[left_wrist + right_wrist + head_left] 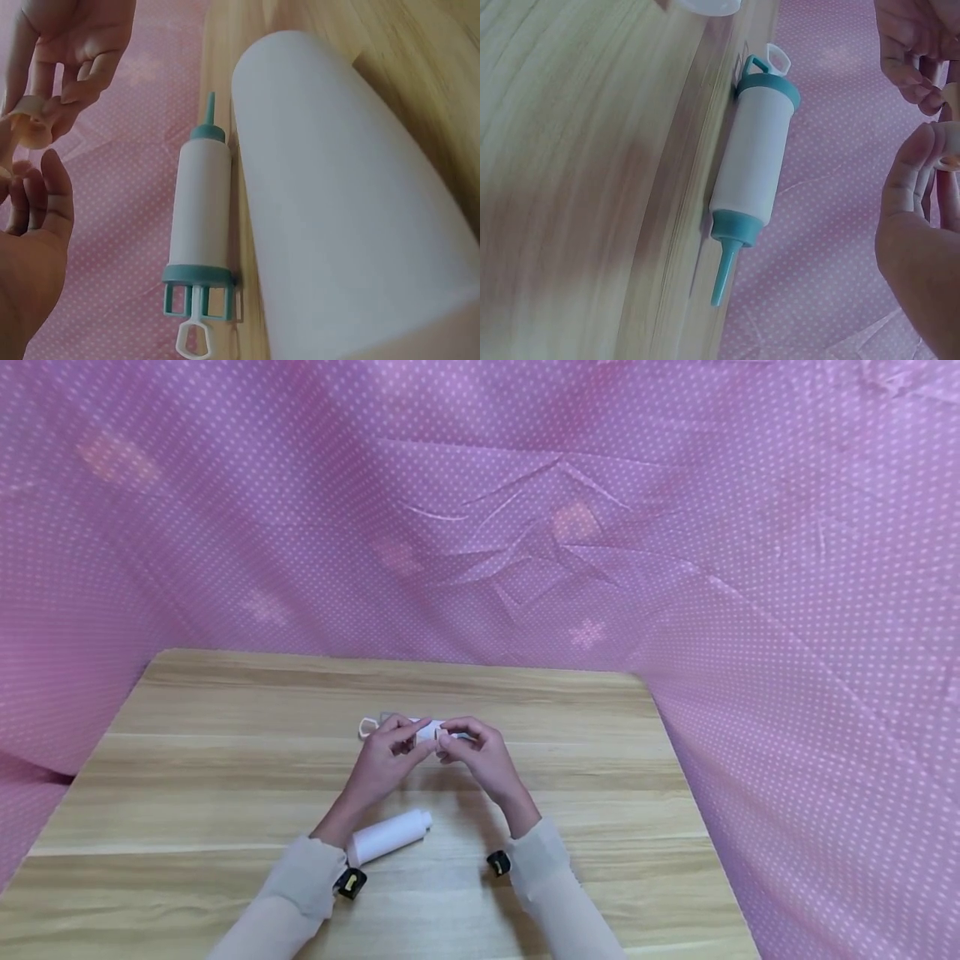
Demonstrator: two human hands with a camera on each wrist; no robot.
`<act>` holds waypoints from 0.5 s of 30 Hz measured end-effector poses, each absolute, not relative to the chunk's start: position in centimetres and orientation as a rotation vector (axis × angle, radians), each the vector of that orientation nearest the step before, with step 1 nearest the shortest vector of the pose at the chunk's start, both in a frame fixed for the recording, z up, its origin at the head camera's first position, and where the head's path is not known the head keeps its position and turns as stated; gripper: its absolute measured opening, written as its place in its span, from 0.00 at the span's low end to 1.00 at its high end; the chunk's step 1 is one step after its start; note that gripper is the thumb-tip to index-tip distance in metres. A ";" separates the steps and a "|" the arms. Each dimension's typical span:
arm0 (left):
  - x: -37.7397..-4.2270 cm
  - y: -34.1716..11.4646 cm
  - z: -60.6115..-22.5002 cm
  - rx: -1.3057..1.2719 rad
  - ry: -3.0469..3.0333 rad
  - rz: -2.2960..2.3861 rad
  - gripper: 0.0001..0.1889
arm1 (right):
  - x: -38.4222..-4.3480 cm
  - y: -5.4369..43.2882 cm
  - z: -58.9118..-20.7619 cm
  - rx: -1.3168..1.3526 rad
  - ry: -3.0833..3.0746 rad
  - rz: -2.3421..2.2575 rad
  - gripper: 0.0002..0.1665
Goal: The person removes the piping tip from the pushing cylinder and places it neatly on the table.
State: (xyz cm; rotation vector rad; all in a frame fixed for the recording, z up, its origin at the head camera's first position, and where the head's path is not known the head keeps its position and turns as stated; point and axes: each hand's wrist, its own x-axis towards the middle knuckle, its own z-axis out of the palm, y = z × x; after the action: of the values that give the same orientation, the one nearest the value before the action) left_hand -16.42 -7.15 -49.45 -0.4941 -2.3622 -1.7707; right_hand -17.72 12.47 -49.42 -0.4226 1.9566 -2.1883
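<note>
My left hand [381,764] pinches a short, pale hollow piece [425,732] between thumb and fingers. Close against it, the right hand [489,762] pinches a small pale ring [31,124] by thumb and fingertips. Both pieces are partly covered by the fingers. Behind the hands lies an icing syringe [201,202] with a white barrel, teal end caps, a thin teal nozzle and a white loop handle [367,727]; the hands hide much of it in the head view. By the left wrist, a smooth white bottle-like cylinder [390,837] with a narrower end lies on its side.
The wooden table [225,760] has its far edge beyond the syringe. Pink dotted cloth [480,543] hangs behind and along both sides. Black wrist cameras [350,883] sit at the cuffs, the left one close to the white cylinder.
</note>
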 end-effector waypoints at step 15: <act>-16.0 -6.0 -50.2 -0.351 -2.158 -1.819 0.11 | -17.9 12.9 -49.3 -0.316 2.061 -2.166 0.17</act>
State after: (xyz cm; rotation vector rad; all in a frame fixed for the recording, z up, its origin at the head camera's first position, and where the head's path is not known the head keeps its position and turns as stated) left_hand -16.05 -6.04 -50.23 -0.3511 -2.1585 -1.8186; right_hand -17.92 12.93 -49.35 -0.3160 2.0606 -2.1661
